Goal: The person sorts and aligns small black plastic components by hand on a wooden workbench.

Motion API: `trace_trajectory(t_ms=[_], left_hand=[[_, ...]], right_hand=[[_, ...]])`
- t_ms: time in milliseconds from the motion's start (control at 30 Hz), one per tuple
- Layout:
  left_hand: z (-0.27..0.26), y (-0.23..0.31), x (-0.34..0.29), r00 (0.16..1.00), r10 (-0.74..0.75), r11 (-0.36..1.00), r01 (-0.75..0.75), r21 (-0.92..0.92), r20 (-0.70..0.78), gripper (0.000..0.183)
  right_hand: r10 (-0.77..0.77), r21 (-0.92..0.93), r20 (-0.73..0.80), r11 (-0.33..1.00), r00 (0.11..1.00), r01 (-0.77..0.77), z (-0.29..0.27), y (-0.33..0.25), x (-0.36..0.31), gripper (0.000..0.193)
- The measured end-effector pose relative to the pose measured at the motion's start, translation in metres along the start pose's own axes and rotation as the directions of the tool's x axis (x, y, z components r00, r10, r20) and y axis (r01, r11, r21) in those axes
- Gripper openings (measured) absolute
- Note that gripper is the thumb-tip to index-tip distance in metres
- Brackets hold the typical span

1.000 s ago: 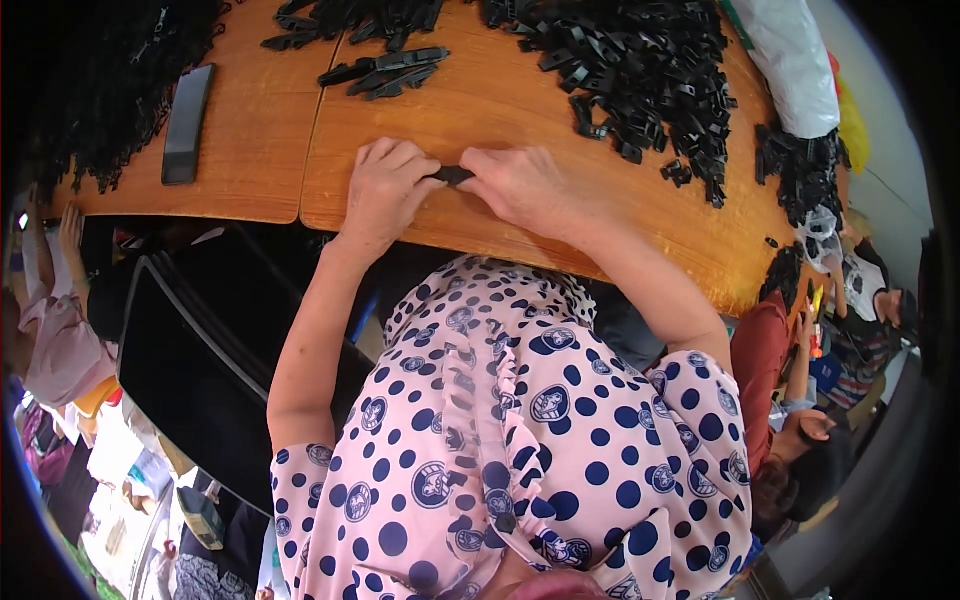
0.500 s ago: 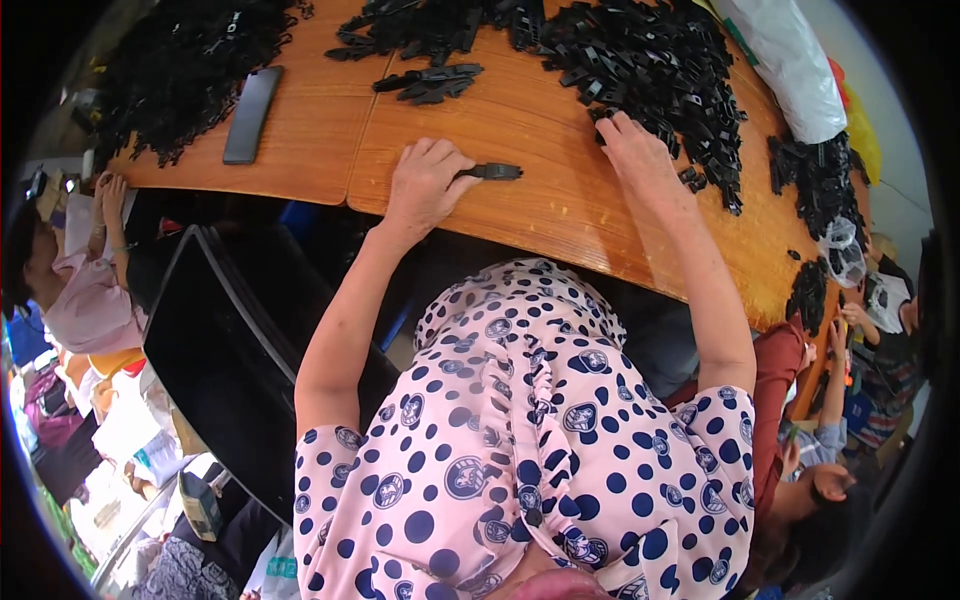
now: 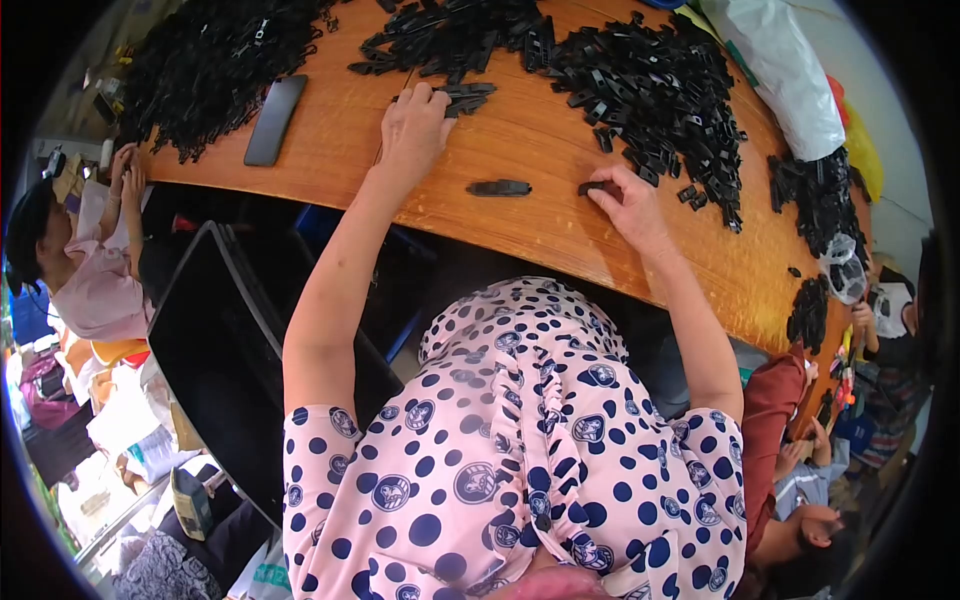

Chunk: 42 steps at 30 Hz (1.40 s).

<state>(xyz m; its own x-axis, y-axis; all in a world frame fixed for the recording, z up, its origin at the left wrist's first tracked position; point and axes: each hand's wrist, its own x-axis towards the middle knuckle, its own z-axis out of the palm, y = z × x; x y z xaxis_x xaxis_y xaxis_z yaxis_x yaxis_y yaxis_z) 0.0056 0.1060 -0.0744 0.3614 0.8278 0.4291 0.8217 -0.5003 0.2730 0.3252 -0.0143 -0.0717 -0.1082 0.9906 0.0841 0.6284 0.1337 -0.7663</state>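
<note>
At the small heap of long black plastic pieces (image 3: 468, 98), my left hand (image 3: 412, 130) has its fingers curled down over the left end. What lies under those fingertips is hidden. A single long black plastic piece (image 3: 499, 188) lies flat on the wooden table (image 3: 540, 140), between my two hands and touched by neither. My right hand (image 3: 632, 208) pinches a small black plastic piece (image 3: 594, 187) between thumb and fingers, just above the tabletop near the front edge.
A big pile of small black parts (image 3: 660, 85) spreads beyond my right hand. More black pieces (image 3: 450, 40) lie at the back, and a tangled black heap (image 3: 220, 65) at far left. A dark phone (image 3: 275, 120) rests beside it. Other people sit at both sides.
My left hand has let go of the long black piece, which now lies on the table, and moved to the small heap. My right hand has come back from the big pile with a small piece.
</note>
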Motion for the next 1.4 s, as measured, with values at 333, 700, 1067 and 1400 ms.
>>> trace_trajectory(t_ms=[333, 700, 1067, 1400], left_hand=[[0.015, 0.029, -0.02, 0.931, 0.186, 0.898, -0.033, -0.439, 0.312, 0.024], [0.009, 0.038, -0.028, 0.932, 0.185, 0.892, -0.026, -0.451, 0.312, 0.02], [0.013, 0.05, -0.027, 0.943, 0.221, 0.873, -0.079, -0.481, 0.247, 0.013], [-0.006, 0.044, -0.005, 0.931, 0.153, 0.917, -0.009, -0.398, 0.332, 0.016]], right_hand=[[-0.193, -0.55, 0.118, 0.804, 0.974, 0.225, -0.021, 0.001, -0.01, 0.021], [-0.316, -0.389, 0.159, 0.85, 0.935, 0.354, 0.0, -0.04, 0.033, 0.019], [-0.238, -0.324, 0.466, 0.85, 0.852, 0.415, 0.019, -0.043, 0.059, 0.019], [-0.286, -0.274, 0.216, 0.9, 0.934, 0.339, 0.01, -0.027, 0.052, 0.026]])
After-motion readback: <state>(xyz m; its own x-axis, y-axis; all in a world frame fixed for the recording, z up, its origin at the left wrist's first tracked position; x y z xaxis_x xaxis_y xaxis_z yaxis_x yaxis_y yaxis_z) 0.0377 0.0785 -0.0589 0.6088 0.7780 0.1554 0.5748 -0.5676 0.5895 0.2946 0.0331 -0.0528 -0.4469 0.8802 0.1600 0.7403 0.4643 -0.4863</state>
